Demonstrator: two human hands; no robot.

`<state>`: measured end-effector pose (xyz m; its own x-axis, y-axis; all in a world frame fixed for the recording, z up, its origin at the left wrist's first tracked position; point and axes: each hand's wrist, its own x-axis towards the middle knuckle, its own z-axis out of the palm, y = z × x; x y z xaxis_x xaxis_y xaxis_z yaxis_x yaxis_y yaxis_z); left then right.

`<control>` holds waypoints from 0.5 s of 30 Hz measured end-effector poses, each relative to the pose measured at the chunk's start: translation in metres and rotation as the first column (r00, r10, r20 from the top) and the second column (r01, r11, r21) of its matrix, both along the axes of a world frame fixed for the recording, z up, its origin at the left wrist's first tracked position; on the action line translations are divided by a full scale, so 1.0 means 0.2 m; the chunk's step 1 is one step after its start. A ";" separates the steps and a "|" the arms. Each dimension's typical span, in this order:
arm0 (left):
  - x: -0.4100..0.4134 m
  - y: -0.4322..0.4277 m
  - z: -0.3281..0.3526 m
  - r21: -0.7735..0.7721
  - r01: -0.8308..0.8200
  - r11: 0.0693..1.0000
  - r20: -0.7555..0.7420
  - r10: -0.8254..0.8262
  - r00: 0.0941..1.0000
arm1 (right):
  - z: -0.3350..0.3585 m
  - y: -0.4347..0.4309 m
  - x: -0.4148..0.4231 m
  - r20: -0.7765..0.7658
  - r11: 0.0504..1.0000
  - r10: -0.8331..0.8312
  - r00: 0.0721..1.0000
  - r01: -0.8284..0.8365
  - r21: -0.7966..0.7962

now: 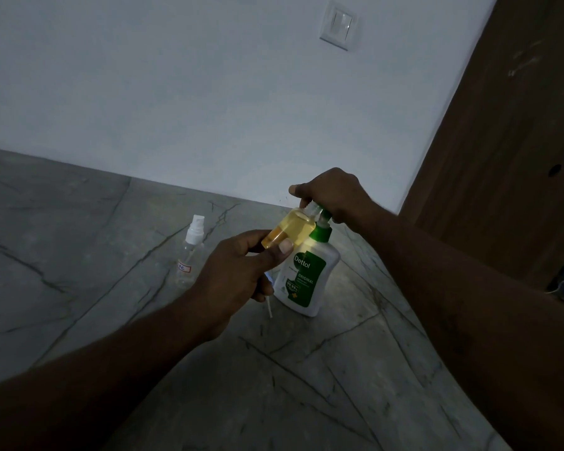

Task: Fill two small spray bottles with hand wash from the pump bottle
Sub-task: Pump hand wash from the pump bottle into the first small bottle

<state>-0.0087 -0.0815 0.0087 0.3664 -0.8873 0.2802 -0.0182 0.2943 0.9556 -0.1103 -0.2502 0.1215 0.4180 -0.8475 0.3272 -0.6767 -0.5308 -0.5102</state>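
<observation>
The left hand (pixel 238 271) reaches in from the lower left with the forearm sloping up toward the back edge of the surface (pixel 79 255). Its fingers are curled round the base of a small spray bottle (pixel 288 231), and the thumb lies flat along the near side of the bottle. The bottle is held off the surface and tilted, base low and to the left, open neck up and to the right. A thin white tube (pixel 269 309) sticks out below the same hand; how it is held cannot be told.

The right hand (pixel 332 193) comes in from the right, arm stretched across the right edge. It sits on top of the pump bottle (pixel 306 275), fingers curled down over the pump head and hiding it, thumb pointing left.

The small spray bottle is clear and holds yellow liquid, deeper orange at the base. Its neck is tucked under the right hand, against the top of the pump. The pump bottle is white with a green collar and a green Dettol label, and stands upright near the back edge toward the right corner.

A second spray bottle (pixel 191 252) stands upright to the left, apart from the hands. It is clear, with a white spray cap on and a small red-bordered label.
</observation>
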 end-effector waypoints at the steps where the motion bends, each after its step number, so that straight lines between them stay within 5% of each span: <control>1: 0.00 0.00 0.00 0.001 0.000 1.000 -0.002 0.000 1.000 | 0.00 0.00 0.00 0.002 1.000 -0.006 1.000 0.006 0.005; 15: 0.02 -0.01 -0.02 0.023 -0.044 0.999 0.153 0.039 0.987 | -0.02 0.03 0.00 -0.015 1.000 -0.013 1.000 0.013 0.003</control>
<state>-0.0047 -0.0837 0.0045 0.3577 -0.8800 0.3125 -0.1763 0.2650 0.9480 -0.1107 -0.2436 0.1183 0.4116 -0.8540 0.3183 -0.6913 -0.5201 -0.5016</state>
